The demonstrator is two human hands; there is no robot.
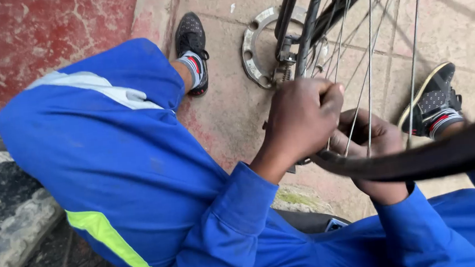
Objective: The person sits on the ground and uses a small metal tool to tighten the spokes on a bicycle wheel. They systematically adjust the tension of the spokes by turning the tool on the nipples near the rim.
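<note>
A bicycle wheel with thin metal spokes [368, 55] stands between my knees, its black tyre [437, 154] crossing the lower right. My left hand [301, 117] is closed around something near the hub, just below the frame's dropout [286, 70]; what it grips is hidden by the fingers. My right hand [371, 140] reaches from behind the spokes, fingers curled at the same spot and partly hidden by the tyre. Both arms wear blue sleeves.
A round metal ring with holes [253, 50] lies on the paved ground behind the wheel. My two black shoes [192, 46] rest either side of the wheel. A red wall [43, 36] rises at left, and my blue-trousered knee [115, 154] fills the left.
</note>
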